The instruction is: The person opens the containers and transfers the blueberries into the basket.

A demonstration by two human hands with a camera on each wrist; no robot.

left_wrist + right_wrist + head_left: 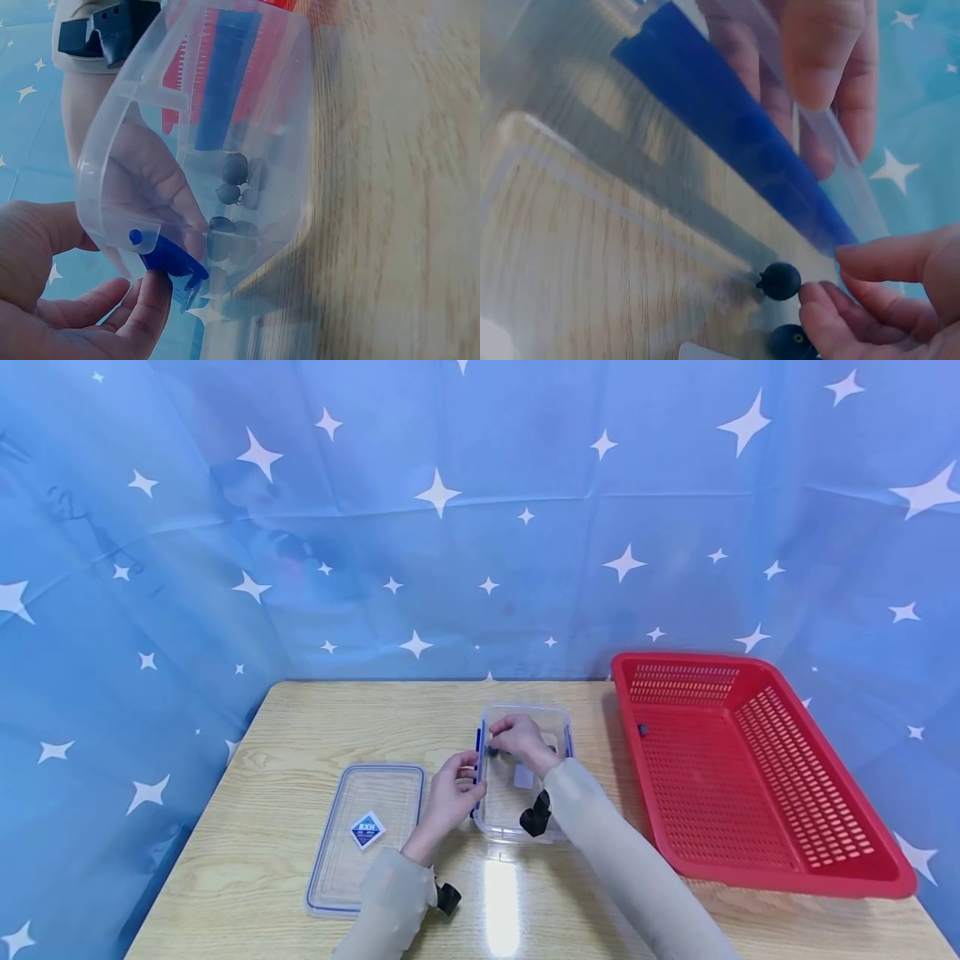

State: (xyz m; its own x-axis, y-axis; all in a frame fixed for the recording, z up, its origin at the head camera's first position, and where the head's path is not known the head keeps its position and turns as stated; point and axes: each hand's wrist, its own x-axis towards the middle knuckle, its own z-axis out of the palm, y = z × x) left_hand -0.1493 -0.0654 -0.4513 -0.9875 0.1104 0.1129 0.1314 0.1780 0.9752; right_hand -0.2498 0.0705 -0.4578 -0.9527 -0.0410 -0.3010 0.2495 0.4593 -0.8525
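Note:
A clear plastic container (513, 827) with blue side latches stands on the table. My left hand (450, 793) holds its left wall, thumb at the rim and fingers outside by the blue latch (176, 262). Inside the container is my right hand (517, 737), low near the left wall. In the right wrist view, a blueberry (781, 281) sits just beyond its fingertips, and a second blueberry (791, 341) lies under the fingers. The thumb and fingers stand apart, nothing between them. Several dark blueberries (235, 169) show through the container wall in the left wrist view.
Left of the container lies its clear lid (337, 860), blue-edged and labelled. A large red basket (720, 777) stands at the right with one small dark berry (642, 729) in it. A pale rectangle (523, 777) shows in the container. A blue starred curtain (480, 527) hangs behind the table.

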